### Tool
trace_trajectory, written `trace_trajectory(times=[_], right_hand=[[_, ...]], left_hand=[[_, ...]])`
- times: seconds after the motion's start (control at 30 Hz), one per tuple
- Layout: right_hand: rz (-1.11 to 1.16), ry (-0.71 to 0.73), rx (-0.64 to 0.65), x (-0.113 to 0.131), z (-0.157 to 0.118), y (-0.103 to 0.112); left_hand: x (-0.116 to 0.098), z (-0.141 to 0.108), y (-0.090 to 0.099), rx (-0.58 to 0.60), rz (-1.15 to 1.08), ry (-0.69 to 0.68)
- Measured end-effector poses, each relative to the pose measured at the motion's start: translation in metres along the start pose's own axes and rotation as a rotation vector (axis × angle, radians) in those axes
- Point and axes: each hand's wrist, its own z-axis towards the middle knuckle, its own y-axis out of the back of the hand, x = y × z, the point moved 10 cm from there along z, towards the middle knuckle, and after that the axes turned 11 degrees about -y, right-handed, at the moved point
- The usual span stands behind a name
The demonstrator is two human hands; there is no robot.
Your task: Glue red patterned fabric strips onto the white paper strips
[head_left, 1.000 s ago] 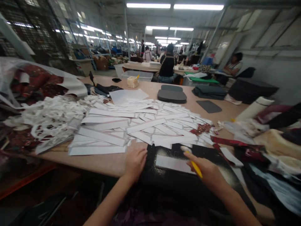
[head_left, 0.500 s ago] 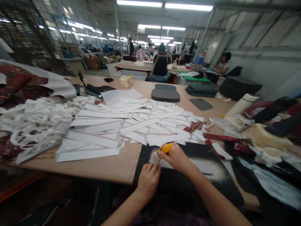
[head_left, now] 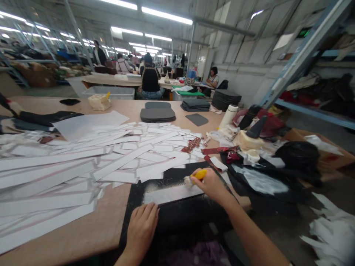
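Note:
In my right hand [head_left: 212, 186] is a brush with a yellow handle [head_left: 200, 173], gripped between thumb and fingers. Its pale bristles [head_left: 189, 181] touch the upper edge of a long greyish-white strip [head_left: 170, 194], towards the strip's right end. The strip lies on a black mat [head_left: 177, 170] smeared with pale residue along the strip's far side. My left hand [head_left: 143, 223] is at the strip's left end, its fingers together and curled down on the corner; the fingertips are partly hidden. Just beyond the mat spreads a heap of white strips [head_left: 144, 155].
Stacked dark grey panels [head_left: 158, 114] stand at the back of the table. A cream block-shaped container [head_left: 99, 102] with something yellow in it sits farther left. To the right are a white bottle [head_left: 228, 116], dark fabric scraps and a cardboard box [head_left: 327, 151]. Other people sit at tables beyond.
The view has swung to the right. My right hand has moved the brush from the strip's left end towards its right, away from my left hand, which stays at the left end.

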Motion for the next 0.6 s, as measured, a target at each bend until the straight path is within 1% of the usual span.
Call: trace_trajectory(times=[0.03, 0.07, 0.1, 0.13, 0.17, 0.23, 0.27, 0.3, 0.33, 0.37, 0.4, 0.47, 0.5, 0.6], right_hand=[[0.128, 0.050, 0.056, 0.012, -0.003, -0.008], [0.219, 0.082, 0.110, 0.018, -0.004, -0.015], [0.268, 0.084, 0.153, 0.017, -0.004, -0.021], [0.276, 0.054, 0.179, 0.006, -0.002, -0.025], [0.249, -0.003, 0.183, -0.013, 0.001, -0.026], [0.113, -0.157, 0.141, -0.065, 0.007, -0.017], [0.002, -0.230, 0.083, -0.091, 0.009, -0.007], [-0.099, -0.278, 0.017, -0.112, 0.009, 0.006], [-0.174, -0.319, -0.048, -0.128, 0.008, 0.018], [-0.204, -0.344, -0.102, -0.137, 0.006, 0.029], [-0.183, -0.355, -0.144, -0.140, 0.003, 0.037], [-0.036, -0.356, -0.202, -0.136, -0.001, 0.043], [0.060, -0.332, -0.224, -0.128, -0.002, 0.042], [0.309, -0.177, -0.261, -0.098, 0.004, 0.031]], left_hand=[[0.000, 0.000, 0.000, 0.002, -0.001, 0.000], [0.000, 0.000, 0.000, 0.006, -0.004, 0.001], [0.001, -0.001, 0.000, 0.012, -0.008, 0.005], [0.001, -0.001, 0.000, 0.021, -0.015, 0.009], [0.002, 0.000, -0.001, 0.036, -0.026, 0.013], [0.006, 0.003, -0.004, 0.088, -0.045, 0.042], [0.009, 0.007, -0.007, 0.121, -0.049, 0.064], [0.013, 0.013, -0.011, 0.154, -0.048, 0.091], [0.017, 0.022, -0.016, 0.187, -0.043, 0.117], [0.021, 0.032, -0.023, 0.218, -0.039, 0.138], [0.025, 0.045, -0.033, 0.251, -0.040, 0.150], [0.030, 0.074, -0.059, 0.327, -0.070, 0.162], [0.031, 0.090, -0.075, 0.366, -0.092, 0.166], [0.028, 0.134, -0.120, 0.439, -0.135, 0.161]])
